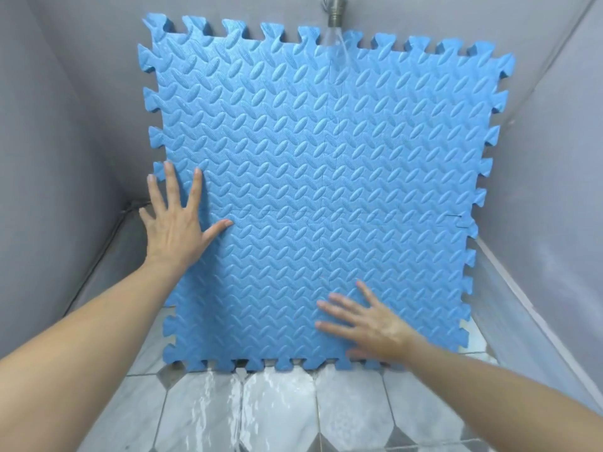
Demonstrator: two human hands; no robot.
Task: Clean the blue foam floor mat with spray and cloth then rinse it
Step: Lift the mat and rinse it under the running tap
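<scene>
The blue foam floor mat (313, 177), made of interlocked puzzle-edged tiles with a leaf relief, stands upright and leans back against the grey wall. Its lower edge rests on the tiled floor. Water (337, 48) streams from a metal tap (336, 13) at the top onto the mat's upper part. My left hand (176, 220) lies flat with fingers spread on the mat's left edge, halfway up. My right hand (368, 324) presses flat on the mat's lower right area, wet. Neither hand grips anything. No spray bottle or cloth is in view.
Grey walls (65, 125) close in on the left, back and right. The floor (280, 415) has grey and white tiles, wet, with water running toward me from under the mat. A thin dark cable or hose (107, 236) runs along the left wall's base.
</scene>
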